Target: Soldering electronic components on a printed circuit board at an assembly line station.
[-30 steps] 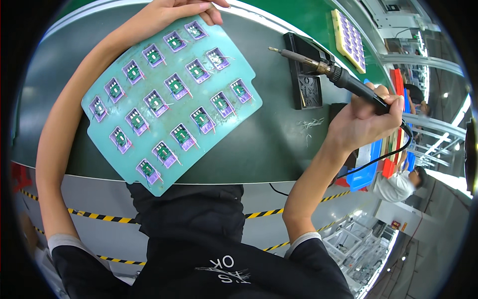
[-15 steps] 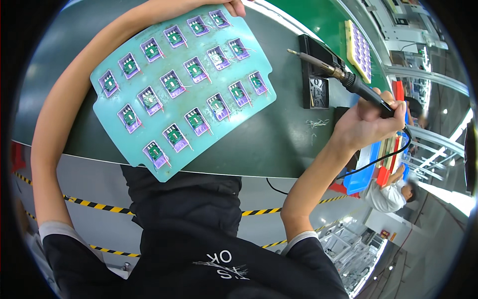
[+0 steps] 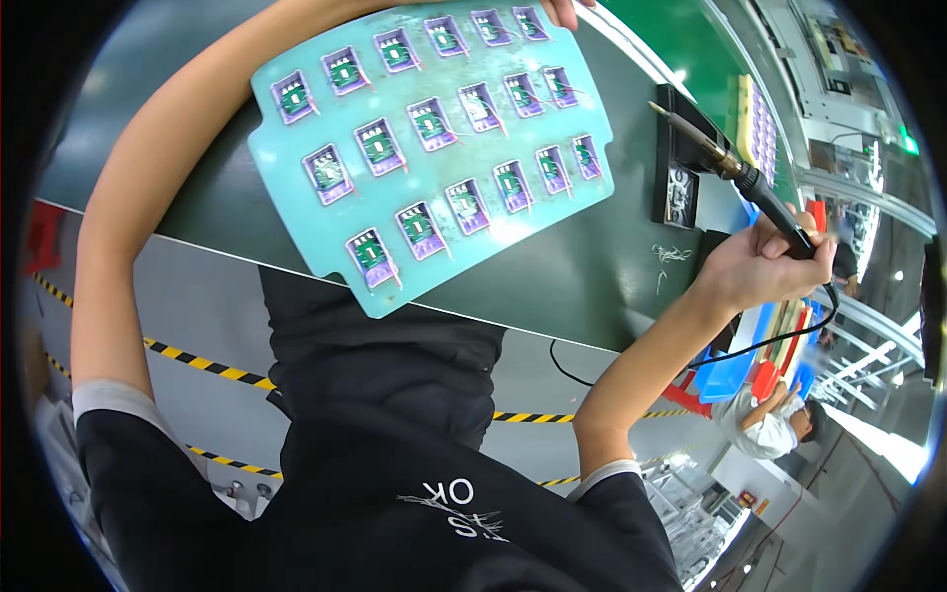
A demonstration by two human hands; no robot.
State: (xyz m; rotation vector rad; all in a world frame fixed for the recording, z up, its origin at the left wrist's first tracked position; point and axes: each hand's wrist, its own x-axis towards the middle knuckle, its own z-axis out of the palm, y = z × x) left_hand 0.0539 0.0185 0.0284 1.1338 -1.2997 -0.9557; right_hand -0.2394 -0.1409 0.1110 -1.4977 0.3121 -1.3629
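the right hand [image 3: 760,266] at 3 o'clock is closed around a soldering iron [image 3: 735,173], tip raised clear of the teal tray [image 3: 434,207] of small circuit boards on the counter [image 3: 582,276], whose far edge at 12 o'clock the left hand [image 3: 567,10] pins with fingers i cannot fully see.

A dark green workbench [image 3: 552,266] stands over a grey floor [image 3: 197,306] striped with yellow-black tape [image 3: 197,360]
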